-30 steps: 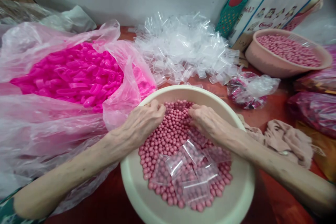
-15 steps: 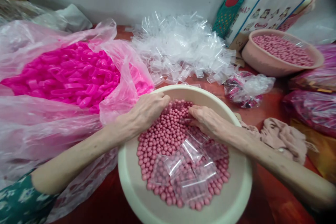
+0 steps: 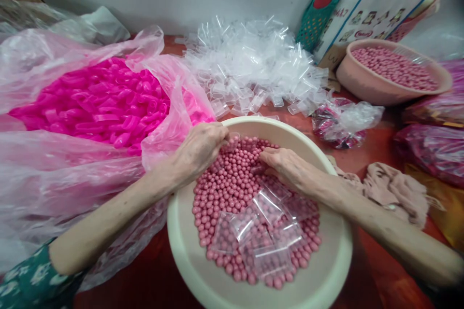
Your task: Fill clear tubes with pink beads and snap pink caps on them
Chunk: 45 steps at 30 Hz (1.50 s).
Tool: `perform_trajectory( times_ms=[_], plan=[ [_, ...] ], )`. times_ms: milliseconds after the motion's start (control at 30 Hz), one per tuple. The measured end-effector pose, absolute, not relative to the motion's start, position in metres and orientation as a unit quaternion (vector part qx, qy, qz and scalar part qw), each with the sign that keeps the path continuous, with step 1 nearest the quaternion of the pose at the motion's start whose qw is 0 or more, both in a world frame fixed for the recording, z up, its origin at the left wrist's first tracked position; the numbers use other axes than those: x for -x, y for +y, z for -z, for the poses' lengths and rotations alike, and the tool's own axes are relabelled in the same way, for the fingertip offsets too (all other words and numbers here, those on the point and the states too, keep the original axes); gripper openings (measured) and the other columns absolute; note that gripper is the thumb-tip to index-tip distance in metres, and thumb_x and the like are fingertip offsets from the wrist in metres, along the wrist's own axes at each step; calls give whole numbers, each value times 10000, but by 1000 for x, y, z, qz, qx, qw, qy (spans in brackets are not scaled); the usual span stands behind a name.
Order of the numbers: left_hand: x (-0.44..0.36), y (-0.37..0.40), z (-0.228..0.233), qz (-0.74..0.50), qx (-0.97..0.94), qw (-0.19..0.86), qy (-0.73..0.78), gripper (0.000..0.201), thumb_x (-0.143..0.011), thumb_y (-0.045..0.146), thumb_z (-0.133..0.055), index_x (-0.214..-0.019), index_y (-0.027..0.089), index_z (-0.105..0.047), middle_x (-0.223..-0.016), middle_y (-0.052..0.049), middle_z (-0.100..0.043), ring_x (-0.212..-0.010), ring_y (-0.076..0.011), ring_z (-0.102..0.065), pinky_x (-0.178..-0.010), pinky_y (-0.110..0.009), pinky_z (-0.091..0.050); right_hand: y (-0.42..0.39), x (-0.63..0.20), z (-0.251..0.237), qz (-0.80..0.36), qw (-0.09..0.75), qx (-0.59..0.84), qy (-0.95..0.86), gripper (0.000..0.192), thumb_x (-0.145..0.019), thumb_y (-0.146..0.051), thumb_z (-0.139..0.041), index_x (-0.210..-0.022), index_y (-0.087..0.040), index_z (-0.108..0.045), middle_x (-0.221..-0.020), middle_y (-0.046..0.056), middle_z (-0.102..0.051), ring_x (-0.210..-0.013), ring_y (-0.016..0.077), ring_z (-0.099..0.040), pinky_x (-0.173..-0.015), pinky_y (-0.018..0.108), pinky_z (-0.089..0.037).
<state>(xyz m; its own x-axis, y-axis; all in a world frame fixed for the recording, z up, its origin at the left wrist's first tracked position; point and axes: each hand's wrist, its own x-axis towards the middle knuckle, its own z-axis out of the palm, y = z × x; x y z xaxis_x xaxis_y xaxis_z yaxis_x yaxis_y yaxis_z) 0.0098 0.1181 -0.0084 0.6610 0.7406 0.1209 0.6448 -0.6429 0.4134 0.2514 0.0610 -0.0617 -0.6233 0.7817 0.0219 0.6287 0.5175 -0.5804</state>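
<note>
Both hands are down in the big cream bowl [image 3: 328, 270], right on top of the heap of small pink balls [image 3: 224, 188]. The left hand [image 3: 199, 147] sits at the far left rim, fingers curled together and pressed into the balls; it looks as if they pinch the edge of a little clear bag there, though the plastic is too faint to be sure. The right hand [image 3: 286, 166] lies across from it, fingers bunched low on the balls beside another small clear bag [image 3: 258, 169], and whether they actually grip it I cannot tell. Nearer the body, a cluster of filled clear bags [image 3: 266, 231] rests on the balls in the same bowl. To the left, an open pink plastic sack [image 3: 72, 174] spills bright pink plastic pieces [image 3: 101, 101]. Behind the bowl, a pile of empty clear bags [image 3: 253, 63] covers the red table [image 3: 380, 147]. Far right, a pink bowl [image 3: 362, 89] holds more balls, with a crumpled cloth [image 3: 395, 188] just beside the right forearm.
</note>
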Motion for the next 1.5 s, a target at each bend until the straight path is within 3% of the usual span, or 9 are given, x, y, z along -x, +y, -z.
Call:
perform_trajectory(
  times_ms=[233, 500, 700, 867, 1167, 1333, 1500],
  plan=[
    [-10, 117, 22, -78, -923, 75, 369, 261, -820, 55, -352, -604, 156, -460, -596, 0, -440, -521, -117, -364, -523, -264, -285, 64, -247, 63, -278, 134, 380, -872, 148, -843, -91, -363, -785, -203, -441, -758, 16, -489, -690, 150, -395, -679, 302, -325],
    [-20, 99, -3, -14, -894, 72, 442, 232, -842, 47, -351, -673, 137, -482, -615, -16, -486, -502, -119, -393, -493, -272, -265, 66, -240, 68, -293, 148, 389, -861, 137, -864, -106, -374, -815, -199, -461, -803, 22, -504, -736, 155, -425, -712, 316, -355],
    [3, 64, 14, -34, -902, 214, 374, 242, -889, 71, -305, -764, 164, -490, -782, -12, -540, -671, -119, -487, -625, -233, -410, 64, -243, 76, -315, 151, 392, -851, 77, -844, -133, -446, -839, -196, -490, -841, 30, -515, -770, 159, -426, -723, 315, -346],
    [12, 47, 29, -39, -905, 295, 303, 265, -916, 80, -248, -880, 178, -492, -917, -32, -538, -845, -134, -486, -790, -248, -421, 68, -233, 72, -385, 172, 438, -794, 58, -779, -128, -554, -762, -178, -529, -754, 6, -521, -724, 143, -425, -695, 291, -328],
    [8, 58, 19, -70, -851, 319, 412, 128, -865, 219, -448, -920, 174, -554, -858, -23, -558, -790, -161, -509, -706, -289, -426, 73, -220, 41, -472, 183, 456, -732, 122, -734, -231, -651, -675, -145, -588, -643, -30, -577, -595, 102, -485, -572, 237, -355],
    [3, 54, 6, -124, -791, 394, 452, 163, -859, 299, -497, -914, 170, -580, -784, -6, -576, -729, -151, -525, -638, -268, -422, 65, -217, 32, -540, 214, 445, -682, 182, -752, -314, -653, -758, -141, -597, -735, 3, -624, -666, 125, -556, -619, 254, -428],
    [-10, 53, 0, -194, -714, 515, 433, 134, -819, 276, -566, -791, 146, -576, -799, -3, -595, -763, -139, -554, -704, -265, -450, 47, -206, 24, -616, 272, 438, -596, 201, -713, -317, -700, -756, -150, -596, -748, -9, -609, -694, 123, -551, -662, 264, -443]
  ],
)
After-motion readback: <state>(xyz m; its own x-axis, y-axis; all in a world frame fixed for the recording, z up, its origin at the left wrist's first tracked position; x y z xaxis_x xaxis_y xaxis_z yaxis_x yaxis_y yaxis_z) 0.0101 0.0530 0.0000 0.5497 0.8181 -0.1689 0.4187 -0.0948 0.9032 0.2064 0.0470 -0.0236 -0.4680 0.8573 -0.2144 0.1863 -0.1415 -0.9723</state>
